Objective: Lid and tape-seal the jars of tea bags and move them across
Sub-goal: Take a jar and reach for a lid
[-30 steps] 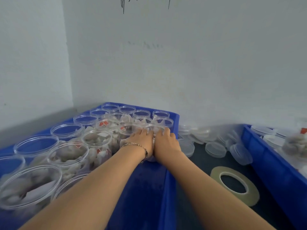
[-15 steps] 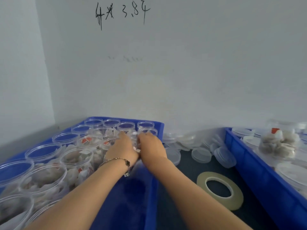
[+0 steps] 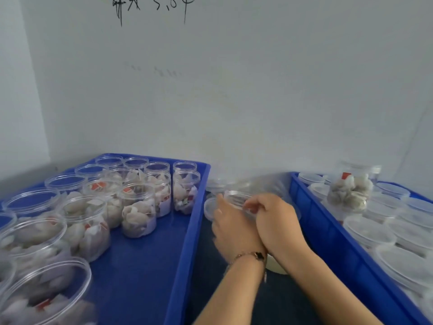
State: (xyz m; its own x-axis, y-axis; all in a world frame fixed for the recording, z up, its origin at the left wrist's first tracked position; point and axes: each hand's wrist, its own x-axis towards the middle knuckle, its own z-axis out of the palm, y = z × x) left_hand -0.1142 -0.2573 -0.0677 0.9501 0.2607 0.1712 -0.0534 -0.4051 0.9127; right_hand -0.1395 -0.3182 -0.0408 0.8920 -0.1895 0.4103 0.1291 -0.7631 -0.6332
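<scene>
Left bin (image 3: 187, 242) holds roughly twenty unlidded jars; right bin (image 3: 328, 233) holds lidded ones. Most work remains. Both hands, left (image 3: 234, 231) and right (image 3: 277, 219), curl their fingers round one open jar (image 3: 239, 198) on the worktop between the bins; lidding looks next.

Left of my hands (image 3: 255, 224) sits a bright blue crate (image 3: 187, 231) of clear jars (image 3: 138, 212), their white tea bags (image 3: 136, 216) flecked with red tags. Right, another blue crate (image 3: 328, 233) holds translucent white lids (image 3: 367, 233); my wrist carries a gold bracelet (image 3: 250, 255).
</scene>
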